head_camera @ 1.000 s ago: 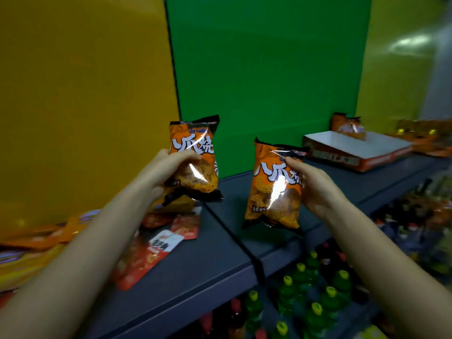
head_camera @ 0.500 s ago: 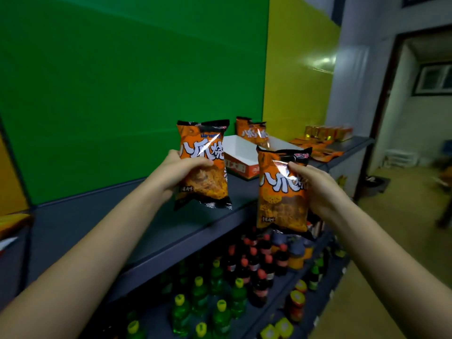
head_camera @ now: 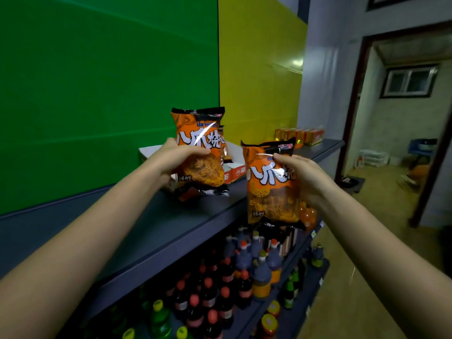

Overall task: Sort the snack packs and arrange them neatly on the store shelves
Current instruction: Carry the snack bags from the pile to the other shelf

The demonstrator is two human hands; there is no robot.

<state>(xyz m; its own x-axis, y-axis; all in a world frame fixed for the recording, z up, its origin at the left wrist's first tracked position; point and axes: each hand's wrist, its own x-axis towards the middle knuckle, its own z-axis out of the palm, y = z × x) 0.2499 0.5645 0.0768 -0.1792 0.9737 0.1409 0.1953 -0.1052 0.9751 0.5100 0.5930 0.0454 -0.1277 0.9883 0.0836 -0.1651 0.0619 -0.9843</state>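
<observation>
Stretches both bare forearms forward and up toward the grey top shelf (head_camera: 171,228). Grips the left pack (head_camera: 204,167) in the left hand (head_camera: 176,157), thumb laid across the front just under the lettering, fingers curled behind the left edge. Holds it upright over the shelf board, in front of a white and red cardboard box (head_camera: 234,173). Cannot tell whether the black bottom seam touches the board or hangs just above it.

Pinches the right pack (head_camera: 269,192) in the right hand (head_camera: 305,179), thumb on the front near the black top seam, fingers wrapped behind the right edge. Carries it upright, lower than the other and out past the shelf's front lip, above the bottles (head_camera: 244,270) on the shelf below.

Shows the same design on both orange packs: black seams top and bottom, three large white characters, 八爪烧, and a clear window of golden crisps. Leaves the small blue script over the characters and the small strip at lower left too blurred to read.

Takes in a green panel (head_camera: 110,94) and a yellow panel (head_camera: 261,81) behind the shelf. Takes in also a row of orange and gold packs (head_camera: 300,135) at its far end, well apart from both hands.
</observation>
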